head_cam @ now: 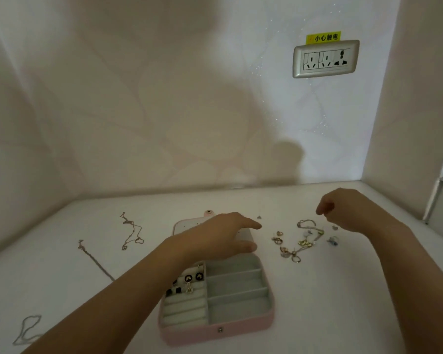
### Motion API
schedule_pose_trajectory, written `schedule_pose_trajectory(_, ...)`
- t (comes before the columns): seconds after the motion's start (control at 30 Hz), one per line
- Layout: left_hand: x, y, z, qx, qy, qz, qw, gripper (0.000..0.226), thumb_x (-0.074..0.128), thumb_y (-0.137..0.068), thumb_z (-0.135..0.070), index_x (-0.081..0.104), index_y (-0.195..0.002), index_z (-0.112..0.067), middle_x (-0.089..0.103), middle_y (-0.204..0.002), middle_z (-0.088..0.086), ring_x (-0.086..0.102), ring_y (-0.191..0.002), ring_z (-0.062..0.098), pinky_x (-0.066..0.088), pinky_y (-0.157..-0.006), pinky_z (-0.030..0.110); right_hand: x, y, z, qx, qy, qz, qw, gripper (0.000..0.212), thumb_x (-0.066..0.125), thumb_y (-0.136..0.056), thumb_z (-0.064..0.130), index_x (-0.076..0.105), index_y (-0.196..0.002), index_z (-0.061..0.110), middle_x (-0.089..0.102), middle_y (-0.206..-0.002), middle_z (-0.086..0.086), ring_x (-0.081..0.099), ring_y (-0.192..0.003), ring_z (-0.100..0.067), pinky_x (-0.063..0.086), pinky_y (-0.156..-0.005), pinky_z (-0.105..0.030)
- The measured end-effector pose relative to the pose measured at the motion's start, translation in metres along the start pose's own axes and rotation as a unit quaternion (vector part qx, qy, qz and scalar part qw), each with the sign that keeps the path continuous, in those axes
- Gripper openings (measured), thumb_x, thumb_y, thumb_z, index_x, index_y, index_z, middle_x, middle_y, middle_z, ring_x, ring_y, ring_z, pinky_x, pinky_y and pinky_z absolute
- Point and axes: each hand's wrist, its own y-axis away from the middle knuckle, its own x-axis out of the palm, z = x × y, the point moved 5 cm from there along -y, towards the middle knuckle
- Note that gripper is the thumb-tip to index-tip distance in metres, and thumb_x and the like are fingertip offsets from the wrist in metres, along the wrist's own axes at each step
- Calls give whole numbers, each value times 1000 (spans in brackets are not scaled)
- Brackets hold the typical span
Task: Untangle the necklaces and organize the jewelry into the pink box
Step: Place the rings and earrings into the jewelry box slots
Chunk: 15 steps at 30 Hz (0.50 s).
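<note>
Our pink box (215, 328) lies open at the middle of the counter (343, 302), near its front edge, with the lid (182, 226) folded back flat. A few earrings (193, 277) sit in its left compartments. Our left hand (223, 236) hovers over the lid hinge with its fingers straight and close together. Our right hand (348, 210) hangs above the tangled jewelry pile (302, 241), near the side wall (407, 123). Its fingers are curled, thumb and forefinger tips drawn together. We cannot tell whether they pinch anything. Three loose chains lie left of the box: one near the back (132, 231), one straighter (95, 261), one at the front edge (27, 328). Bare counter opens front-right of the box.
</note>
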Motion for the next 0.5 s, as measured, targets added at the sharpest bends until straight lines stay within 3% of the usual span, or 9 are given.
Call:
schedule_pose_trajectory(0.13,8,-38,-12,3,-32,41,999,47,50,-98,-28,38,-143,-32,38,-149,-5,38,-131,13,24,-95,21,11,-1,2,4,52,51,997,35,54,-89,-2,66,-116,16,62,-117,-3,57,-109,-18,42,-84,-21)
schedule_pose_trajectory(0.23,13,-61,-16,13,-55,65,996,53,45,-96,-4,39,-142,-30,42,-145,-2,39,-130,15,29,-100,23,18,-1,2,1,70,75,995,39,52,-89,-3,63,-123,15,60,-124,-5,56,-114,-20,43,-87,-23)
schedule_pose_trajectory(0.33,17,-76,-20,9,-72,81,994,63,38,-90,8,41,-142,-27,43,-144,-1,39,-130,16,32,-101,25,21,-6,-7,21,53,72,996,38,51,-86,-6,67,-117,11,64,-120,-8,59,-110,-21,48,-91,-26)
schedule_pose_trajectory(0.5,26,-90,-30,16,-70,98,993,58,37,-90,8,47,-138,-23,45,-142,2,43,-127,18,33,-94,22,25,-13,-15,26,27,62,997,32,49,-89,-3,70,-112,7,65,-117,-9,61,-106,-23,50,-92,-29)
